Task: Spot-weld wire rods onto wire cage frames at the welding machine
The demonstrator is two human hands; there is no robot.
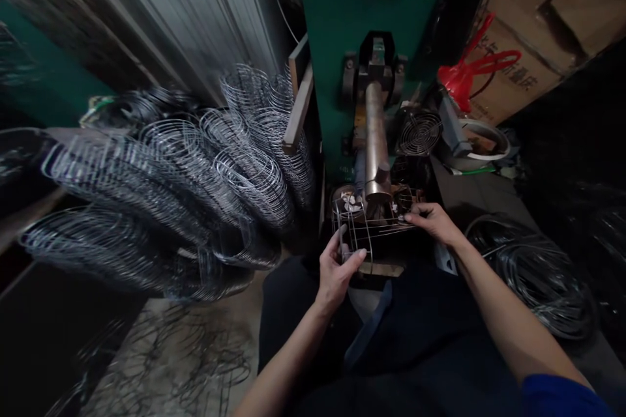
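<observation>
My left hand [337,268] is closed on the left end of a small bent wire frame [356,229], with thumb and fingers around its wires. On the other side, my right hand [437,223] pinches the right end of thin straight wires that run across to the frame. The wirework sits just below the lower end of a thick metal cylinder [376,143] on a green machine [332,78]. Whether the wires touch the cylinder, I cannot tell. Shadow hides the lower machine parts behind the wires.
Several stacks of wire rings [254,186] stand on the left. A coil of wire [533,273] lies at right, below a white bowl [482,143] and a red plastic bag [460,81]. Cardboard boxes [542,32] are behind. Loose wire pieces [180,352] cover the floor at lower left.
</observation>
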